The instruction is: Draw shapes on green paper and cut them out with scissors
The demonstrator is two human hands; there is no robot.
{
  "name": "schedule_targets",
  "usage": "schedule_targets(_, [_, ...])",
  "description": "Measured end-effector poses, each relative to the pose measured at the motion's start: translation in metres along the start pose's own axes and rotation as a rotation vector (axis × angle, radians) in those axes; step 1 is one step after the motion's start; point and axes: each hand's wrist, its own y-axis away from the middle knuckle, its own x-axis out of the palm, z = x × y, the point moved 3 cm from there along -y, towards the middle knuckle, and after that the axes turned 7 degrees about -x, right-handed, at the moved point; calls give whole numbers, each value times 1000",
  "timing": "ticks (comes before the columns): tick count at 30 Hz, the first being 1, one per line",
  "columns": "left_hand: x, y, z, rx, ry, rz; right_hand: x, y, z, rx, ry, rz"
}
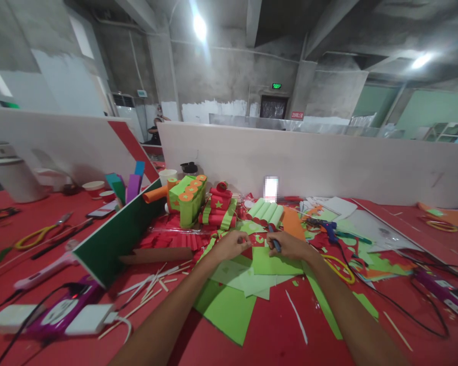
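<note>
On the near side of the row of pale green rolled tubes [265, 212], the work in hand looks like cutting or trimming, and it calls for a firm, unhurried grip. The right hand [288, 245] is closed around a slim dark blue-grey tool [274, 239], perhaps a craft knife, held over the flat, bright yellow-green rectangular sheet [277, 263] of foam or paper. The left hand [231, 245], with its fingers curled, sits nearer than the tubes and to their left; whether it grips anything I cannot tell. Good practice would be to press the sheet flat with the left fingertips kept out of the tool's path, and to draw the tool in short, light strokes, since thin material like this may wrinkle or slip on the loose pieces below. The sheet lies just nearer than the tubes, slightly to their right, partly covered by the right hand. Its colour is even and its near edge looks straight; paler green sheets [231, 272] spread out beside and beneath it on the red worktop [278, 325]. Tiny light green scraps [258, 240] lie between the hands, closer to the tubes.
</note>
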Motion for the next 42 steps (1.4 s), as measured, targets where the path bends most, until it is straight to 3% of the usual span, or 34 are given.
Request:
schedule_targets(6, [-3, 2, 9, -128, -313, -146, 3, -4, 3, 20, 90, -18])
schedule_targets(10, [-6, 4, 10, -131, -433, -177, 4, -5, 11, -3, 108, -8])
schedule_targets(13, [-8, 9, 1, -9, -468, -99, 4, -5, 14, -33, 169, -26])
schedule_targets(18, [-5, 21, -17, 235, -474, 164, 3, -6, 10, -3, 271, -92])
schedule_targets(21, [-5, 25, -17, 265, -460, 240, -4, -5, 12, 7, 113, -186])
schedule_targets(25, [-8, 25, -12, 202, -449, 284, -13, -7, 20, 4, -248, -263])
schedule_targets(28, [-11, 25, -12, 174, -466, 293, -8, -10, 23, 46, -420, -292])
schedule_targets(36, [-10, 25, -13, 226, -468, 282, 40, -4, 4, 266, -464, -472])
schedule_targets(42, [-10, 26, -16, 258, -500, 291, 45, -3, -6, 258, -389, -533])
